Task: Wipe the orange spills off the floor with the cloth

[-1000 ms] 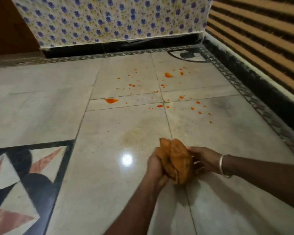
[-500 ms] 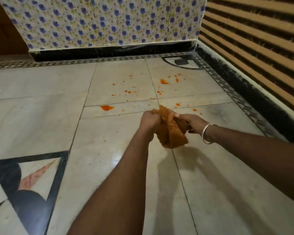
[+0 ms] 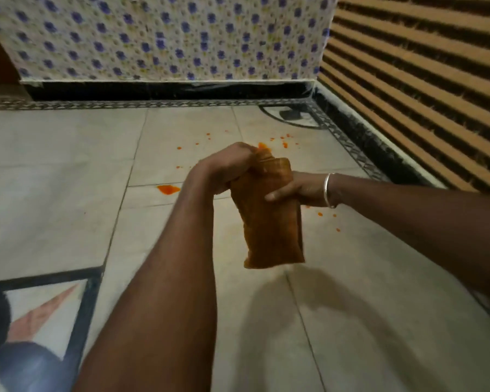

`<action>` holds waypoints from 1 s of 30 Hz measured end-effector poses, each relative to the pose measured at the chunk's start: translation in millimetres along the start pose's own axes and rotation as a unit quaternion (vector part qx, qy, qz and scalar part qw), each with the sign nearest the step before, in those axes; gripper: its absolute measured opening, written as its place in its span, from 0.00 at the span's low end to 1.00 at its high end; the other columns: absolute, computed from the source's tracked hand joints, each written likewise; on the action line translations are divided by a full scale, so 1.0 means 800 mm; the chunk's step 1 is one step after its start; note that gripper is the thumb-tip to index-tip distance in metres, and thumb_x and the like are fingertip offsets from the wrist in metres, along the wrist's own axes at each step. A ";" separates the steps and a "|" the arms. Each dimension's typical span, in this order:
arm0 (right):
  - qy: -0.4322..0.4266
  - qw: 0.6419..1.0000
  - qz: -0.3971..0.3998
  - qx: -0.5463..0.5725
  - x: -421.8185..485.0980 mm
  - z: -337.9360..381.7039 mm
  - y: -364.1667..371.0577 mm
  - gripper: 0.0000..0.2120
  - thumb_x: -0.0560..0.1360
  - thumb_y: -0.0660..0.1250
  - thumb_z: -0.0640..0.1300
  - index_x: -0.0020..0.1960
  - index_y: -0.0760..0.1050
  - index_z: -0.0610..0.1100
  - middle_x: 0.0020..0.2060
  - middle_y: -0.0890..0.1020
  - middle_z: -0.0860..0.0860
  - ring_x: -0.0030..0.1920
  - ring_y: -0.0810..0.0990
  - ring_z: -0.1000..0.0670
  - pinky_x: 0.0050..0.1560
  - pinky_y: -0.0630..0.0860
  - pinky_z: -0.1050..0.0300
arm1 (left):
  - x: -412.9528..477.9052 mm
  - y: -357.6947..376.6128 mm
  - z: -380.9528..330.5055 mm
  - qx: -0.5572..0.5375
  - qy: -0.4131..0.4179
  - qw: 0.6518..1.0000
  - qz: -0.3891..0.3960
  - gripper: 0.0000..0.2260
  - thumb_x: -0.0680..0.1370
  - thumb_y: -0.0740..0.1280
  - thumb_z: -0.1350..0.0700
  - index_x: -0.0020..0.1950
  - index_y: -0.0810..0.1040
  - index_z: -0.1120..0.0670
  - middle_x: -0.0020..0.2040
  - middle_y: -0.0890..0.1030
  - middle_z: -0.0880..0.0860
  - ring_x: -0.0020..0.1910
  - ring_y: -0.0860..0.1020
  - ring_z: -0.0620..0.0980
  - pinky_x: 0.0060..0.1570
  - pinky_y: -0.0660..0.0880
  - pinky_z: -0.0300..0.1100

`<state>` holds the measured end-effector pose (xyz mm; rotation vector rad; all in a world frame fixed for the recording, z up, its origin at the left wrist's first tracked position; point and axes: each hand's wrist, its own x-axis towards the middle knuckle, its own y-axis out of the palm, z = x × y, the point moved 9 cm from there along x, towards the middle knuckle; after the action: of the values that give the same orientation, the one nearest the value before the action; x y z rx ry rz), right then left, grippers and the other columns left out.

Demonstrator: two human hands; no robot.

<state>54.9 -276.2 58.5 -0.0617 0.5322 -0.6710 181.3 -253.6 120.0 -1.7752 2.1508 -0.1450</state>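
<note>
The cloth, bunched a second ago, now hangs lengthwise clear of the floor, your left hand gripping its top and your right hand clamped round its middle, so the orange spills beyond and beside the grip are not yet wiped.

1. The cloth hangs above the floor at the middle, between both hands.
2. The left hand grips its top end; the right hand grips it just below, from the right.
3. A large spill lies on the floor left of the hands; small drops lie behind them, and more drops lie right of the cloth.
4. A back wall stands behind the floor, a side wall along its right.
5. An inlaid panel sits in the floor at near left.
</note>
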 end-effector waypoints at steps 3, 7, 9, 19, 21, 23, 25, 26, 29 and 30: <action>0.009 1.000 -0.008 0.010 0.029 -0.006 0.016 0.37 0.64 0.80 0.54 0.69 0.72 0.46 0.61 0.82 0.45 0.59 0.82 0.42 0.62 0.78 0.42 | -0.025 -0.023 0.088 -0.290 -0.072 0.950 -0.085 0.25 0.80 0.69 0.41 0.70 0.75 0.57 0.68 0.80 0.60 0.62 0.82 0.61 0.51 0.83 0.52; 0.035 0.994 -0.071 0.073 0.058 -0.013 0.013 0.47 0.54 0.84 0.60 0.67 0.72 0.42 0.57 0.84 0.42 0.56 0.84 0.40 0.60 0.79 0.42 | -0.054 0.027 0.186 -0.311 -0.144 0.938 -0.054 0.29 0.77 0.68 0.32 0.70 0.70 0.49 0.64 0.82 0.64 0.60 0.83 0.63 0.60 0.80 0.58; 0.057 0.991 -0.080 0.088 0.068 -0.018 0.011 0.38 0.60 0.80 0.56 0.64 0.72 0.41 0.56 0.84 0.41 0.55 0.84 0.40 0.55 0.81 0.45 | -0.053 0.033 0.206 -0.302 -0.118 0.941 -0.097 0.34 0.77 0.75 0.44 0.79 0.65 0.49 0.71 0.77 0.63 0.61 0.81 0.61 0.58 0.81 0.54; -0.001 0.988 -0.049 0.144 0.118 -0.014 0.032 0.50 0.64 0.79 0.32 0.75 0.59 0.59 0.62 0.72 0.43 0.58 0.79 0.40 0.46 0.84 0.46 | -0.065 -0.051 0.198 -0.242 -0.050 0.927 -0.281 0.26 0.78 0.75 0.60 0.72 0.76 0.40 0.62 0.80 0.54 0.59 0.81 0.56 0.58 0.82 0.58; -0.050 0.998 -0.022 -0.022 0.127 0.000 0.049 0.46 0.61 0.82 0.35 0.72 0.67 0.56 0.63 0.74 0.46 0.61 0.77 0.42 0.53 0.82 0.46 | -0.066 -0.061 0.200 -0.198 -0.044 0.938 -0.283 0.26 0.74 0.78 0.62 0.69 0.80 0.43 0.61 0.80 0.54 0.59 0.80 0.56 0.56 0.83 0.56; -0.084 0.969 -0.048 -0.226 0.132 0.011 0.057 0.38 0.60 0.83 0.40 0.67 0.74 0.51 0.60 0.77 0.50 0.58 0.77 0.47 0.53 0.80 0.52 | -0.068 -0.075 0.199 -0.117 -0.037 0.948 -0.295 0.27 0.70 0.79 0.66 0.66 0.82 0.48 0.59 0.82 0.57 0.58 0.82 0.57 0.53 0.83 0.48; -0.108 0.925 -0.091 -0.352 0.137 0.020 0.061 0.27 0.64 0.81 0.43 0.62 0.79 0.49 0.53 0.79 0.51 0.54 0.77 0.47 0.49 0.75 0.56 | -0.072 -0.086 0.194 0.030 -0.043 0.946 -0.319 0.22 0.70 0.79 0.65 0.62 0.85 0.52 0.55 0.85 0.54 0.55 0.83 0.53 0.48 0.81 0.37; -0.122 0.912 -0.103 -0.377 0.137 0.025 0.065 0.21 0.67 0.79 0.44 0.58 0.80 0.48 0.49 0.79 0.51 0.53 0.78 0.47 0.47 0.73 0.57 | -0.076 -0.091 0.190 0.104 -0.049 0.934 -0.337 0.17 0.71 0.78 0.63 0.59 0.86 0.54 0.51 0.85 0.53 0.52 0.83 0.51 0.44 0.78 0.34; -0.150 0.889 -0.119 -0.416 0.139 0.043 0.068 0.10 0.72 0.74 0.44 0.52 0.83 0.45 0.42 0.77 0.51 0.50 0.78 0.45 0.44 0.69 0.57 | -0.078 -0.108 0.177 0.210 -0.046 0.903 -0.373 0.08 0.72 0.78 0.58 0.50 0.87 0.55 0.50 0.82 0.53 0.50 0.81 0.50 0.41 0.72 0.37; -0.155 0.878 -0.128 -0.434 0.141 0.051 0.068 0.09 0.72 0.74 0.45 0.52 0.83 0.44 0.44 0.75 0.50 0.50 0.76 0.46 0.44 0.69 0.57 | -0.077 -0.114 0.174 0.220 -0.047 0.898 -0.379 0.08 0.72 0.78 0.58 0.50 0.87 0.55 0.53 0.79 0.52 0.52 0.78 0.49 0.45 0.71 0.38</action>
<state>180.2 -306.4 30.5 -1.0890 0.4817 -0.6154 321.3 -194.1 29.2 -2.1500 1.1200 -0.6577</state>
